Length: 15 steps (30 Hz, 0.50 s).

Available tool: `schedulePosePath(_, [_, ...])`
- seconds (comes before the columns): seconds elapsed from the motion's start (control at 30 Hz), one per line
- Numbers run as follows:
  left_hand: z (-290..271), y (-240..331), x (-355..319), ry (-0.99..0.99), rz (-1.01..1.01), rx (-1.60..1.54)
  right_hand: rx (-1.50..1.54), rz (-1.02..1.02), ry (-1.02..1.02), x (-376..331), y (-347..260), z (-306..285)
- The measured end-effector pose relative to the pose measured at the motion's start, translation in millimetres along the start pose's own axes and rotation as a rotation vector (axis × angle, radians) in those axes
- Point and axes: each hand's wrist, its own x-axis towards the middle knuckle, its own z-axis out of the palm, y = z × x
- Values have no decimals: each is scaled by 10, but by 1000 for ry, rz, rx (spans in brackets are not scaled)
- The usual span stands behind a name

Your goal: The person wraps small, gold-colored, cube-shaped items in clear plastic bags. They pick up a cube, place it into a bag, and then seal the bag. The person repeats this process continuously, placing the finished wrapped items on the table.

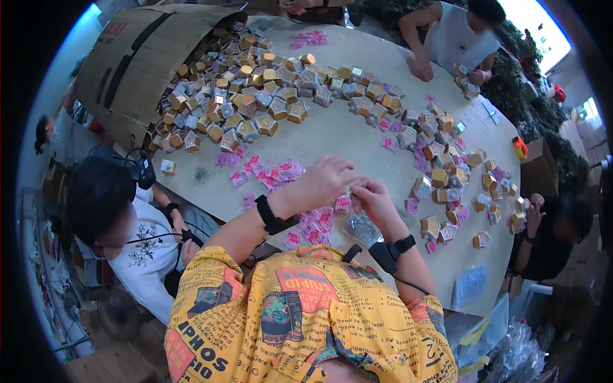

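My left hand [329,180] and my right hand [375,200] meet over the near middle of the table, fingers bent and pinched together. Whatever sits between the fingertips is small and mostly hidden. Just below them lies a heap of clear, shiny plastic [364,227], too blurred to name exactly. Small pink printed packets [317,225] are scattered under and beside my left forearm, with another patch of pink packets [255,167] farther left. Black bands with devices circle both my wrists.
A tipped cardboard carton [128,70] spills many gold pentagonal boxes [268,124] across the far left. More gold boxes [440,179] lie to the right among pink packets. An orange tape dispenser [520,148] rests at the right edge. Several people work around the table [377,159].
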Motion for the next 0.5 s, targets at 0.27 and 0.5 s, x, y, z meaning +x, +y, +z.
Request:
schedulePosePath(0.27, [152, -186, 34, -153, 169, 150, -279, 70, 46, 64, -62, -73])
schedulePosePath(0.5, [621, -660, -160, -374, -588, -761, -1568, -767, 47, 174, 5, 46])
